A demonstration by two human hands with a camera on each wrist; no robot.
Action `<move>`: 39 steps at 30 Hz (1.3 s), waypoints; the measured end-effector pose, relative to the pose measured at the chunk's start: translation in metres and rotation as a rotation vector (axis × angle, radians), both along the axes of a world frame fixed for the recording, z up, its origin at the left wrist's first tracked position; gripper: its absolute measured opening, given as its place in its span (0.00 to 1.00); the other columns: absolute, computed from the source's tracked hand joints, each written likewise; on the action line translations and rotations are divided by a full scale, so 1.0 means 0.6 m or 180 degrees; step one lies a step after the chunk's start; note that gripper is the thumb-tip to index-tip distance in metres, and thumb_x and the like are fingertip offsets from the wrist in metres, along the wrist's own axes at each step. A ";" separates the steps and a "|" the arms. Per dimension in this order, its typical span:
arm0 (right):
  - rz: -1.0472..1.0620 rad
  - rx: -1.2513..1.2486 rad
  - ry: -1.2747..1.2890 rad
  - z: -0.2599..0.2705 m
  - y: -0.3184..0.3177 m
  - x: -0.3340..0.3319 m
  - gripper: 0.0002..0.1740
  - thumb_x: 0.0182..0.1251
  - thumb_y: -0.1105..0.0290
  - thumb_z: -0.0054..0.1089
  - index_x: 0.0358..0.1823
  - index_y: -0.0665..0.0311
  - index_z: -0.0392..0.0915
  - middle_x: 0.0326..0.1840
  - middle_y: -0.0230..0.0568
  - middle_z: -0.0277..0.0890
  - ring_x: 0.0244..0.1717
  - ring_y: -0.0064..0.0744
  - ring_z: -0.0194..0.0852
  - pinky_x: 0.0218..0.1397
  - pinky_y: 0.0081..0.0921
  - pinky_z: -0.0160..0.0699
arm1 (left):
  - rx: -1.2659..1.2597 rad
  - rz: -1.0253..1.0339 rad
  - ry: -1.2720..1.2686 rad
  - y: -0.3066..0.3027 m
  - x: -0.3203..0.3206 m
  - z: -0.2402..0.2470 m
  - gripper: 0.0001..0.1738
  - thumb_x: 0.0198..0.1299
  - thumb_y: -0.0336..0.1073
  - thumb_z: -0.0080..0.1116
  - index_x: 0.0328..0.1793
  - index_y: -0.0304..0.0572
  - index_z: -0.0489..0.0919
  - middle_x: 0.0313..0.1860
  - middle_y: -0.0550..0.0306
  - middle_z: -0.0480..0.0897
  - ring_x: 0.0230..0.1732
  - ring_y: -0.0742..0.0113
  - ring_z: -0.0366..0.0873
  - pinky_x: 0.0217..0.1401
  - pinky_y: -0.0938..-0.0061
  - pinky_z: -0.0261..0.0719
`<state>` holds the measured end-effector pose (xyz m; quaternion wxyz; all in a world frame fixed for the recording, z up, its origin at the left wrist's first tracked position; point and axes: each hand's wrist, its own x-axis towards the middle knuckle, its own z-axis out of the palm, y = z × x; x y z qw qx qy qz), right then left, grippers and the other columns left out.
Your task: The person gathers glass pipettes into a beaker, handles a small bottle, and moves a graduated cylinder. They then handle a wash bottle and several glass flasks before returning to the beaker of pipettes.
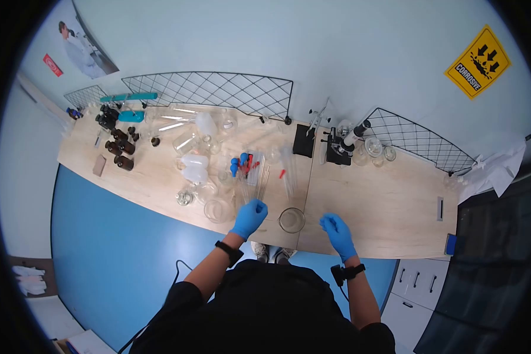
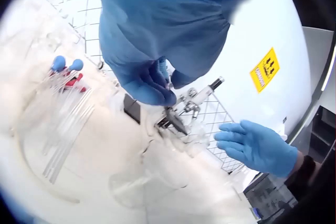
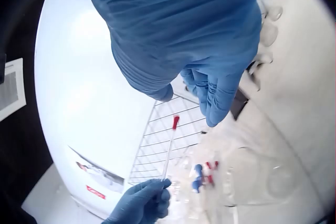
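Observation:
My left hand (image 1: 251, 217), in a blue glove, pinches a thin glass dropper (image 3: 169, 153) low on its stem. The dropper stands tilted, its red rubber bulb (image 3: 176, 122) at the top. To the right of that hand, a glass beaker (image 1: 292, 220) rests near the bench's front edge. My gloved right hand (image 1: 338, 235) is beyond the beaker, raised and holding nothing. Its fingers are fairly straight in the left wrist view. Glass tubes (image 1: 262, 183) and blue-bulbed droppers (image 1: 235, 167) lie just beyond my left hand.
Flasks and a wide glass dish (image 1: 218, 210) crowd the bench at left, with brown bottles (image 1: 123, 147) farther off. A microscope (image 1: 349, 141) stands at the back right. Wire racks (image 1: 218, 88) line the wall, below a yellow corrosive sign (image 1: 478, 62).

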<state>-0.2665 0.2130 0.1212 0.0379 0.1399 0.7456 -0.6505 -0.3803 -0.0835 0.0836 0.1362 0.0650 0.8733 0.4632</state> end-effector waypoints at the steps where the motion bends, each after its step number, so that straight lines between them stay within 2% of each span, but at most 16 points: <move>1: -0.0023 -0.0552 0.0028 0.009 -0.014 -0.016 0.19 0.74 0.70 0.51 0.63 0.67 0.69 0.52 0.45 0.78 0.50 0.32 0.80 0.56 0.29 0.78 | 0.0700 -0.0175 -0.0207 -0.002 0.009 0.028 0.11 0.64 0.37 0.60 0.42 0.35 0.79 0.28 0.52 0.82 0.30 0.65 0.82 0.35 0.71 0.80; 4: -0.0014 -0.0926 0.0618 0.095 -0.081 -0.068 0.25 0.75 0.73 0.47 0.71 0.65 0.60 0.56 0.46 0.75 0.51 0.33 0.79 0.58 0.30 0.79 | 0.1178 -0.0749 -0.0633 0.015 0.032 0.138 0.10 0.68 0.35 0.58 0.48 0.36 0.79 0.28 0.59 0.81 0.31 0.75 0.79 0.36 0.78 0.79; 6: -0.0055 -0.1087 0.0785 0.139 -0.102 -0.101 0.26 0.75 0.74 0.47 0.73 0.65 0.59 0.57 0.46 0.75 0.51 0.32 0.79 0.57 0.29 0.79 | 0.1383 -0.0962 -0.0603 0.029 0.036 0.135 0.10 0.67 0.35 0.58 0.48 0.35 0.79 0.30 0.57 0.82 0.31 0.72 0.80 0.37 0.77 0.79; 8: -0.0020 -0.0518 0.1184 0.145 -0.106 -0.127 0.25 0.73 0.77 0.50 0.70 0.64 0.62 0.53 0.43 0.78 0.48 0.30 0.80 0.54 0.26 0.80 | 0.1585 -0.1147 -0.0603 0.042 0.033 0.126 0.11 0.67 0.35 0.58 0.49 0.35 0.79 0.32 0.55 0.83 0.31 0.70 0.80 0.37 0.76 0.80; 9: -0.0038 -0.0535 0.1151 0.155 -0.106 -0.135 0.25 0.73 0.77 0.50 0.70 0.64 0.62 0.53 0.43 0.78 0.48 0.30 0.80 0.54 0.26 0.80 | 0.1289 -0.1301 -0.0184 0.048 0.025 0.123 0.11 0.66 0.36 0.60 0.48 0.37 0.80 0.33 0.53 0.83 0.31 0.65 0.81 0.38 0.74 0.80; 11: 0.0134 0.0364 0.1360 0.171 -0.098 -0.148 0.21 0.75 0.73 0.50 0.68 0.62 0.67 0.51 0.42 0.79 0.49 0.28 0.81 0.50 0.26 0.82 | 0.0987 -0.1462 0.0187 0.061 0.018 0.119 0.11 0.64 0.37 0.61 0.47 0.39 0.81 0.35 0.50 0.84 0.31 0.60 0.82 0.39 0.71 0.80; 16: 0.0180 0.0354 0.1437 0.155 -0.107 -0.161 0.14 0.74 0.73 0.52 0.58 0.64 0.72 0.47 0.41 0.83 0.46 0.24 0.81 0.48 0.21 0.80 | 0.0281 -0.1677 0.0642 0.093 -0.011 0.106 0.13 0.60 0.36 0.62 0.49 0.41 0.82 0.40 0.48 0.83 0.42 0.50 0.81 0.48 0.64 0.79; 19: 0.0209 0.1178 0.1483 0.109 -0.101 -0.166 0.08 0.74 0.72 0.53 0.50 0.66 0.72 0.46 0.41 0.83 0.43 0.23 0.81 0.46 0.20 0.78 | -0.0057 -0.1597 0.1437 0.106 -0.027 0.054 0.14 0.56 0.37 0.64 0.49 0.42 0.83 0.42 0.46 0.81 0.47 0.48 0.79 0.53 0.62 0.78; 21: 0.0098 0.0987 0.1415 0.068 -0.097 -0.168 0.07 0.73 0.69 0.54 0.46 0.63 0.72 0.37 0.44 0.79 0.31 0.34 0.77 0.38 0.29 0.76 | -0.0037 -0.1204 0.1245 0.115 -0.016 0.014 0.15 0.55 0.38 0.65 0.48 0.42 0.83 0.44 0.44 0.81 0.49 0.46 0.78 0.54 0.60 0.77; 22: 0.0105 0.0984 0.1400 0.050 -0.095 -0.166 0.07 0.73 0.69 0.54 0.46 0.63 0.72 0.37 0.44 0.79 0.31 0.34 0.77 0.38 0.29 0.76 | -0.0031 -0.0816 0.1049 0.116 -0.009 -0.006 0.16 0.53 0.39 0.66 0.47 0.41 0.82 0.45 0.42 0.80 0.50 0.44 0.77 0.54 0.59 0.76; 24: 0.0292 0.1047 0.0980 0.029 -0.093 -0.161 0.07 0.73 0.69 0.54 0.47 0.62 0.73 0.35 0.44 0.79 0.28 0.34 0.73 0.36 0.29 0.74 | -0.0135 -0.0937 0.0925 0.114 -0.008 -0.041 0.15 0.53 0.38 0.65 0.45 0.39 0.82 0.45 0.41 0.80 0.50 0.43 0.78 0.54 0.58 0.77; 25: 0.0290 0.1046 0.0964 0.022 -0.092 -0.159 0.07 0.73 0.69 0.54 0.47 0.62 0.73 0.35 0.44 0.79 0.28 0.34 0.73 0.36 0.29 0.74 | -0.0238 -0.1059 0.0815 0.113 -0.007 -0.056 0.14 0.53 0.37 0.63 0.44 0.38 0.81 0.45 0.40 0.80 0.49 0.42 0.78 0.53 0.57 0.77; 27: 0.0571 0.1266 0.0372 0.008 -0.093 -0.154 0.09 0.74 0.68 0.53 0.50 0.64 0.71 0.44 0.42 0.83 0.44 0.30 0.82 0.45 0.26 0.79 | -0.0571 -0.1100 0.0598 0.113 -0.010 -0.058 0.14 0.53 0.37 0.61 0.42 0.36 0.81 0.43 0.39 0.81 0.47 0.40 0.79 0.51 0.57 0.78; 30: 0.0290 0.0698 0.0779 -0.020 -0.105 -0.142 0.08 0.74 0.69 0.52 0.49 0.64 0.71 0.45 0.44 0.83 0.48 0.35 0.83 0.47 0.28 0.79 | -0.0918 -0.1032 0.0309 0.109 -0.007 -0.063 0.13 0.53 0.37 0.58 0.40 0.35 0.80 0.39 0.37 0.81 0.43 0.38 0.80 0.48 0.55 0.79; 37: 0.0531 0.0818 0.0977 -0.056 -0.112 -0.139 0.11 0.71 0.71 0.53 0.53 0.64 0.72 0.46 0.50 0.80 0.46 0.46 0.82 0.47 0.34 0.79 | -0.0778 -0.0515 0.0116 0.107 0.033 -0.048 0.13 0.55 0.39 0.56 0.37 0.35 0.77 0.33 0.34 0.81 0.38 0.35 0.79 0.43 0.49 0.77; 39: 0.0868 0.1330 0.0377 -0.053 -0.113 -0.143 0.13 0.73 0.69 0.52 0.56 0.62 0.72 0.47 0.51 0.80 0.49 0.42 0.82 0.49 0.30 0.79 | -0.0714 -0.0515 0.0159 0.104 0.035 -0.053 0.13 0.55 0.40 0.56 0.38 0.35 0.77 0.34 0.35 0.81 0.38 0.35 0.79 0.44 0.49 0.77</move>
